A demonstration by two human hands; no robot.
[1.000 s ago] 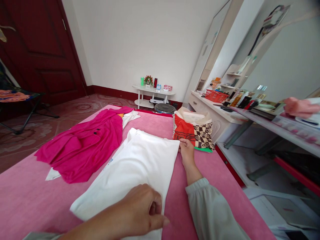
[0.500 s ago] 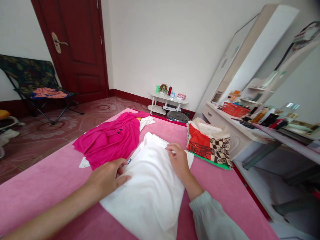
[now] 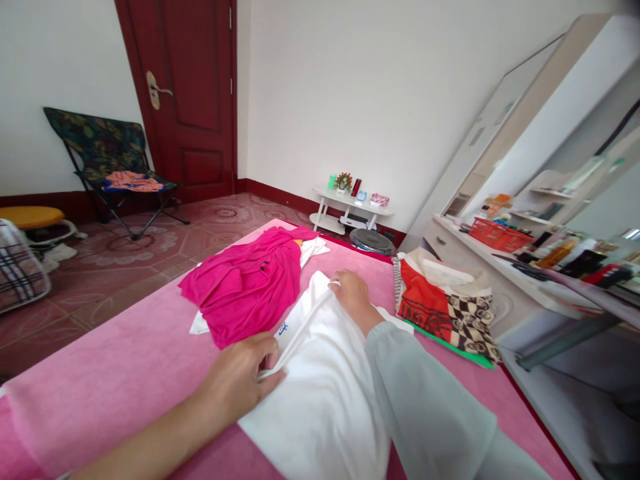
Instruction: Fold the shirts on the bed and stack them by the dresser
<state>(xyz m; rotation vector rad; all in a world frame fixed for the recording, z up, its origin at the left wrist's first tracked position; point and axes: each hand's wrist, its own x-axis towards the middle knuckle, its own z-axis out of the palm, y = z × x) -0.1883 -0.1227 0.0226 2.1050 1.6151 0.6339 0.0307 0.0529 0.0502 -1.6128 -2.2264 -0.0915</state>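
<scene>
A white garment, seemingly a shirt, lies spread on the pink bed cover, with a bit of blue lettering near its left edge. My left hand pinches the left edge of the white shirt between thumb and fingers. Farther up, my right hand grips the shirt close to its far end, pulling a straight fold between the two hands. Just beyond my left hand lies a crumpled bright pink garment with white cloth under it.
Folded clothes in red, cream and green are stacked at the bed's right. A dressing table with a red basket and bottles stands beyond. A folding chair, low white table and door are farther back.
My left hand has closed on the shirt's left edge. My right hand has taken hold near the far end, and a taut fold has formed between them. The view has swung left.
</scene>
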